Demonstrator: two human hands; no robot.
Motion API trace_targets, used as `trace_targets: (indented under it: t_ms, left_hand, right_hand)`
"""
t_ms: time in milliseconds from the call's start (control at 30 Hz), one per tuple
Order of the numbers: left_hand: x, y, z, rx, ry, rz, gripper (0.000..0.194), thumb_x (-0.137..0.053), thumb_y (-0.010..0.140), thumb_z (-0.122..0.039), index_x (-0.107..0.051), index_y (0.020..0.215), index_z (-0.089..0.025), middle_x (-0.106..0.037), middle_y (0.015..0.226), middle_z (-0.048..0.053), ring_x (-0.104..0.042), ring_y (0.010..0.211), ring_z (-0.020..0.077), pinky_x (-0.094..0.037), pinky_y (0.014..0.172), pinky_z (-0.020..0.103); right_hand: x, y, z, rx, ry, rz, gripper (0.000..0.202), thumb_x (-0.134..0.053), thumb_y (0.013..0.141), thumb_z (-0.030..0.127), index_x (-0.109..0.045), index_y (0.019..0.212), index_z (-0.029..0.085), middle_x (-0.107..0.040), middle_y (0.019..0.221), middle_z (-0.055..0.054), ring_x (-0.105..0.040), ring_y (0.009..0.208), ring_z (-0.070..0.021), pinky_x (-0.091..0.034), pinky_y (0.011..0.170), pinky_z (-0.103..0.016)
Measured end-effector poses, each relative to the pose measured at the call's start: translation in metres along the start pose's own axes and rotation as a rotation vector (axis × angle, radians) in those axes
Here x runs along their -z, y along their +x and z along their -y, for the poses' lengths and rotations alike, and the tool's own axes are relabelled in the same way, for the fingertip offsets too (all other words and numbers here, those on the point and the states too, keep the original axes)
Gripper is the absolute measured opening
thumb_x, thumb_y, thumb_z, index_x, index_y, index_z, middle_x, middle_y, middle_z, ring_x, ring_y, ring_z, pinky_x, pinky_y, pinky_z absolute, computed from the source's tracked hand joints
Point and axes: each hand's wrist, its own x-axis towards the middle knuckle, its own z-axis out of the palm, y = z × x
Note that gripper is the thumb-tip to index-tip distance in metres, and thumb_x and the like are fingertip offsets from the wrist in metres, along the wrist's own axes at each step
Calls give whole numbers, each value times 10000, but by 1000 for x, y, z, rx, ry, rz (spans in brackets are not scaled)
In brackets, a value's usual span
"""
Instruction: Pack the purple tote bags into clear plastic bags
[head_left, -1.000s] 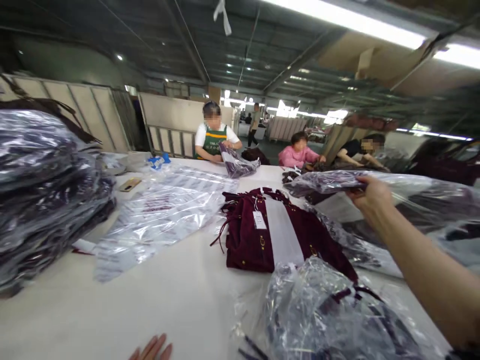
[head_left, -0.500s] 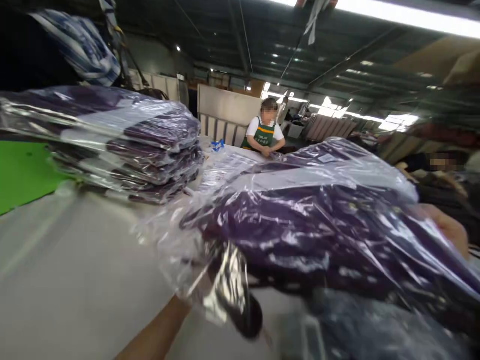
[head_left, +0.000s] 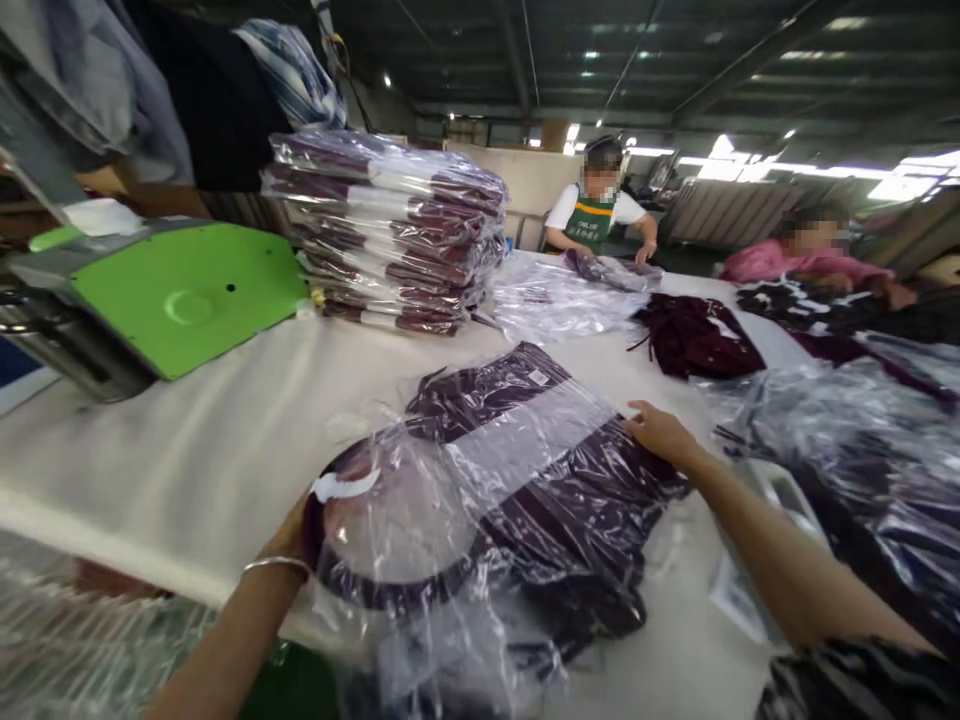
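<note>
A dark purple garment in clear plastic [head_left: 570, 480] lies on the pale table [head_left: 187, 430] in front of me, a white band across it. My left hand [head_left: 330, 510], with a bangle at the wrist, is at the garment's left end, inside or under the clear film, its fingers around a dark loop with a white piece. My right hand [head_left: 660, 435] pinches the bag's right edge. Behind the garment stands a tall stack of bagged garments [head_left: 397, 230].
A green machine [head_left: 187, 290] stands at the left. Flat plastic bags [head_left: 562, 300] lie beyond the garment. Loose maroon garments [head_left: 697, 335] and more bagged ones [head_left: 862, 430] cover the right side. A person in a green apron [head_left: 592, 215] and one in pink [head_left: 810, 255] work across the table.
The bagged garment, raised close to the camera before, is now down on the table. My right hand shows more fully, and the view takes in more of the table and machine.
</note>
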Motion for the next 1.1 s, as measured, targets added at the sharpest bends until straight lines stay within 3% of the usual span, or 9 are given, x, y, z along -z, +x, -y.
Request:
trace_targets:
  t_ms: [167,367,533,633,733,833,933,1000,1100]
  left_hand:
    - [18,-47,-17,-16,-42,62,247,-551,966,-218,-607,1191,-132,-768,1071,125,-754,810,191,-643,679,295]
    - [0,-57,23,-174,592,101,344,-748,805,-264,-622,1100,-142,-689,747,2,-610,505,123,-480,442,207]
    - [-34,-73,61,-150,769,354,337,-705,795,-434,-582,967,-172,-644,736,-8,-616,520,138,-439,442,212]
    - [-61,-88,73,-69,638,440,461,-589,872,-558,-533,1102,-162,-673,804,32,-639,556,150,-479,494,234]
    - [-71,-90,68,-223,670,552,518,-412,968,-617,-535,1176,-158,-702,996,99,-720,802,208,-576,697,316]
    - [-57,-75,51,-669,948,594,444,-355,1026,-491,-632,1159,-171,-660,1271,142,-601,1237,273,-468,1086,446]
    - [-42,-51,36,-972,1227,563,343,-480,978,-332,-649,1231,-175,-560,1459,161,-413,1431,303,-262,1231,530]
    - [-44,-38,32,-997,1284,632,382,-577,912,-297,-641,1263,-161,-579,1434,178,-450,1397,318,-301,1208,534]
    - [-59,-26,33,-893,1181,677,366,-623,863,-301,-677,1195,-157,-713,1155,145,-587,1210,314,-430,1110,486]
  right_hand:
    - [-6,-79,31,211,-26,-332,682,-491,950,491,-451,1507,100,-526,1499,-220,-499,1379,-362,-387,1143,-532]
    - [-78,-173,102,393,18,-158,580,-387,1019,525,-509,1498,221,-481,1567,-119,-370,1494,-315,-240,1225,-593]
    - [-105,-158,83,478,-35,-96,516,-371,1031,476,-559,1463,265,-490,1566,-74,-326,1522,-283,-157,1251,-591]
    - [-89,-123,60,461,-125,-76,515,-401,1014,454,-551,1467,262,-482,1573,-72,-309,1530,-282,-134,1252,-590]
    - [-59,-106,60,374,-203,-96,545,-477,974,470,-576,1435,198,-486,1562,-134,-321,1519,-322,-148,1238,-612]
    - [-32,-138,93,407,-63,-284,485,-522,960,420,-644,1327,129,-575,1458,-198,-432,1444,-339,-245,1220,-583]
    - [-30,-212,150,654,289,-341,320,-500,998,373,-709,1170,203,-718,1190,-135,-624,1208,-264,-464,1102,-452]
    - [-43,-261,188,907,451,-156,264,-568,973,383,-711,1161,265,-723,1156,-97,-655,1148,-248,-526,1044,-417]
    - [-73,-299,230,827,542,-51,694,-744,857,410,-496,1485,248,-504,1516,-140,-464,1421,-310,-451,1156,-495]
